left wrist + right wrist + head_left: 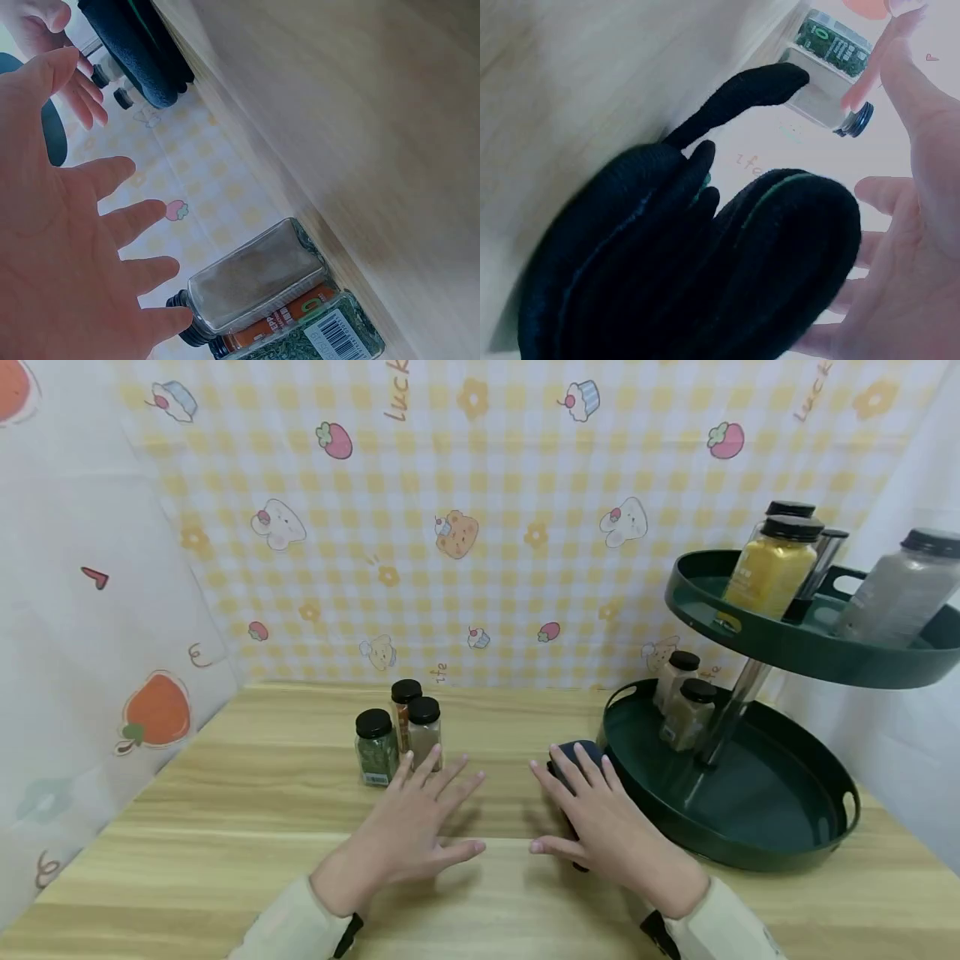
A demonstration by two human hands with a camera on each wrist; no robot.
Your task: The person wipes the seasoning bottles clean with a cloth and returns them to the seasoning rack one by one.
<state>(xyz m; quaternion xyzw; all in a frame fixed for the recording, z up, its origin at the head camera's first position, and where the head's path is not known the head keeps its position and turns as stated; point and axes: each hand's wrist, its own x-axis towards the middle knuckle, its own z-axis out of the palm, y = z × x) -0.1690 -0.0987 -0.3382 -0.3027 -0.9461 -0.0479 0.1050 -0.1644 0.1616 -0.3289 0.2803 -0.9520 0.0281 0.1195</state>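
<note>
Your left hand (pixel 418 827) and right hand (pixel 609 831) spread, empty | three black-capped clear glass jars (pixel 402 727) by left, folded black fabric bundle (pixel 667 255) by right | imo barely started, nothing lifted yet

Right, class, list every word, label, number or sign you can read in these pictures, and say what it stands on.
"luck": twice, high on the patterned wall cloth.
"ife": lower down on the same cloth.
Herb jar: label with a barcode; its print is too small or blurred to read.
Orange jar: label too blurred to read.
Jars on the green stand: any print is too small or blurred.
</note>
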